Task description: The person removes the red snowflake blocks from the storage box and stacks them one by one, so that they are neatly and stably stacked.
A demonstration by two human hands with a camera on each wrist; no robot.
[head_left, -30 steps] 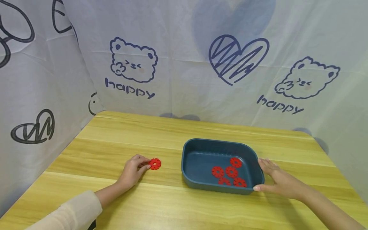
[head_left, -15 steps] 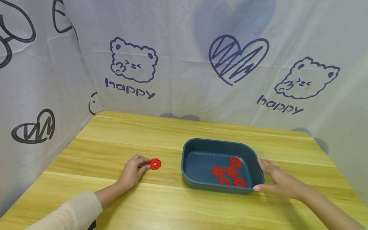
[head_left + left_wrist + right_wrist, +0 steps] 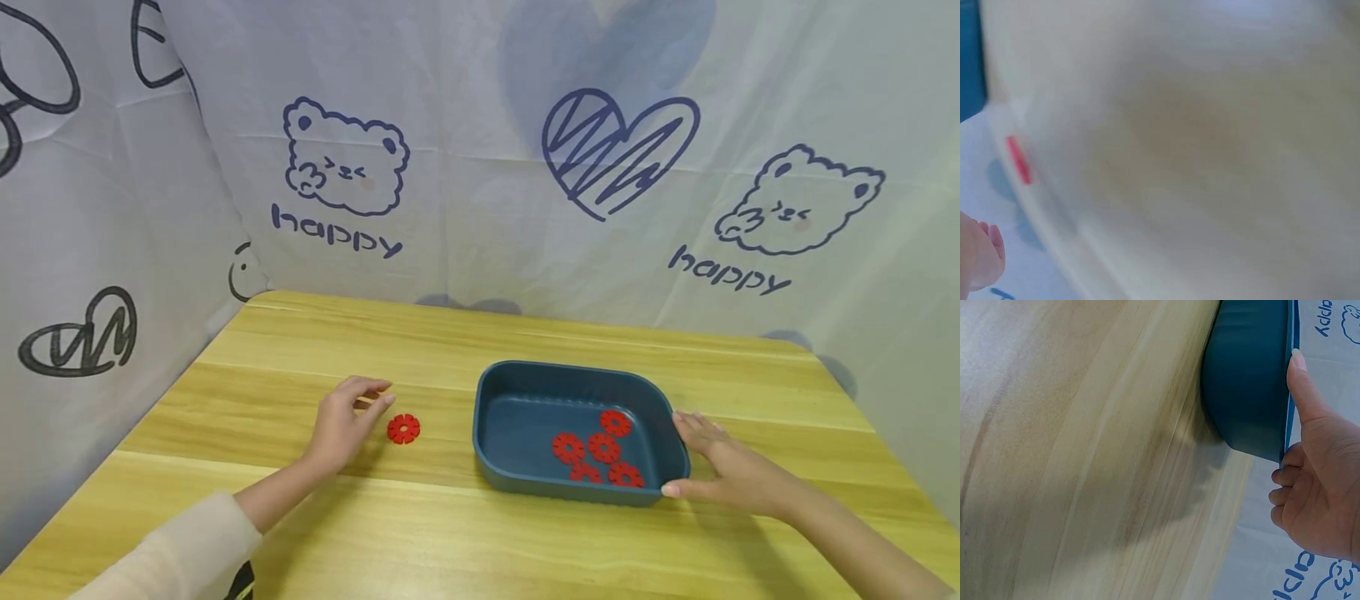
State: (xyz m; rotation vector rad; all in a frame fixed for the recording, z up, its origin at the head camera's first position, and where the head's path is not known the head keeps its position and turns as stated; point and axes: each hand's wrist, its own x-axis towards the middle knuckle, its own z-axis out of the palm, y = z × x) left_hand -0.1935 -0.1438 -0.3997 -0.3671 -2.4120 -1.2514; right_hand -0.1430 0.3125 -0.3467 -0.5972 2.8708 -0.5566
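A red notched plastic disc [image 3: 403, 428] lies flat on the table, left of a dark blue plastic box [image 3: 525, 492]. My left hand [image 3: 342, 427] is raised just behind and left of that disc, thumb and fingers apart with nothing between them. Inside the box, toward its right end, lie several more such red discs [image 3: 603, 448]. My right hand [image 3: 731, 479] holds the box's right end, thumb on the front corner of the rim and fingers along the end wall. In the left wrist view, blurred, the lone disc [image 3: 1019, 160] is a red sliver near the hand [image 3: 982, 253].
The wood-grain table [image 3: 390, 533] is backed by a white cloth [image 3: 480, 242] printed with bears, hearts and the word happy. Another stretch of cloth hangs along the left side. The right wrist view shows the box's shadow on the table.
My left hand was pinching the lone red disc at its edge; now it has let go and lifted slightly up and away. The disc, box and right hand stay in place.
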